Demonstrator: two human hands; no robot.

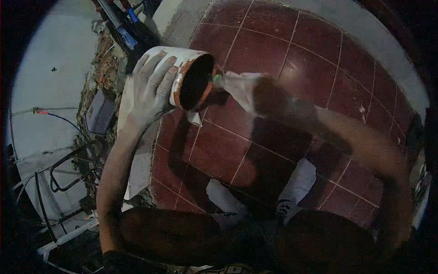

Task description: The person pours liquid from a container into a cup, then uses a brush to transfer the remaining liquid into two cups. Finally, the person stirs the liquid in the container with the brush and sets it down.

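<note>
My left hand (pixel 153 89) is wrapped over the side of a white cylindrical pot (pixel 185 52), fingers spread across its wall. The pot is tipped sideways, its dark mouth facing right, and its rim is orange-brown. At the right edge of that rim, my right hand (pixel 244 89) pinches a small thing with a green part (pixel 216 79). Most of that thing is hidden by my fingers and the rim, so its kind does not show. The right hand and forearm are partly smeared by motion.
Red floor tiles (pixel 269 55) with pale joints lie below, near a white scrap (pixel 195 118). A grey box-like object (pixel 101 112), a dark bent metal frame (pixel 68 171) and a thin cable (pixel 68 122) are at the left. My feet (pixel 299 178) rest on the tiles.
</note>
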